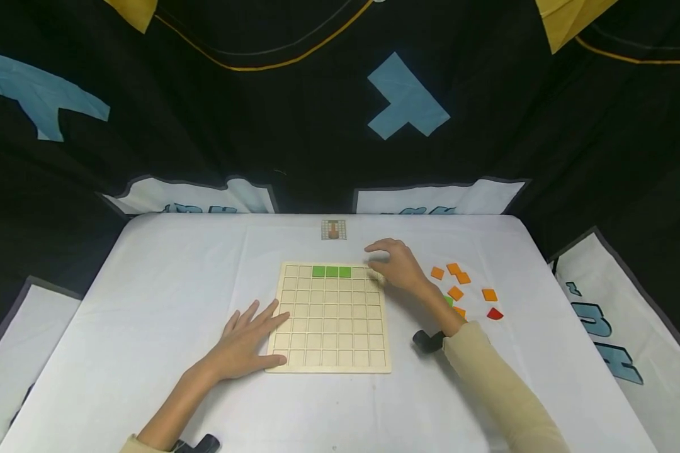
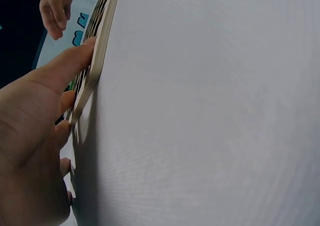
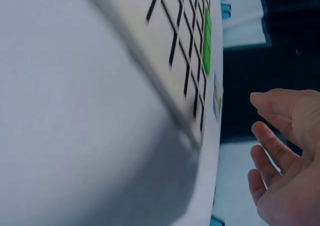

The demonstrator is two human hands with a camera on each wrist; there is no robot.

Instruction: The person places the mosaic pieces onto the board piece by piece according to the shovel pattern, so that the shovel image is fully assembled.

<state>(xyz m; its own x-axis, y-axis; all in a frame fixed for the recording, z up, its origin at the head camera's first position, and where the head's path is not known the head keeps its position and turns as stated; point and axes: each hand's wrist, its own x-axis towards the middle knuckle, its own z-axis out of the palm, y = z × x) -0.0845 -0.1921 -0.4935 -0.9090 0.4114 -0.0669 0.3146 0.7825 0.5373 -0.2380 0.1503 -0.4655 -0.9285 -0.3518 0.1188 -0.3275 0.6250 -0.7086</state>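
Note:
A wooden grid board (image 1: 323, 324) lies flat on the white table, with three green square tiles (image 1: 332, 272) side by side in its far row. My left hand (image 1: 243, 346) rests at the board's left edge with fingers spread. In the left wrist view its thumb (image 2: 75, 61) touches the board's rim. Over the board's far right corner hovers my right hand (image 1: 399, 264), its fingers loosely bent. The right wrist view shows nothing between the thumb and fingers (image 3: 275, 143).
Several orange tiles (image 1: 455, 293) and a red rounded piece (image 1: 495, 313) lie right of the board. A green piece (image 1: 448, 301) is partly hidden by the right forearm. A small picture card (image 1: 333, 229) lies beyond the board. A dark curtain (image 1: 317, 126) hangs behind the table.

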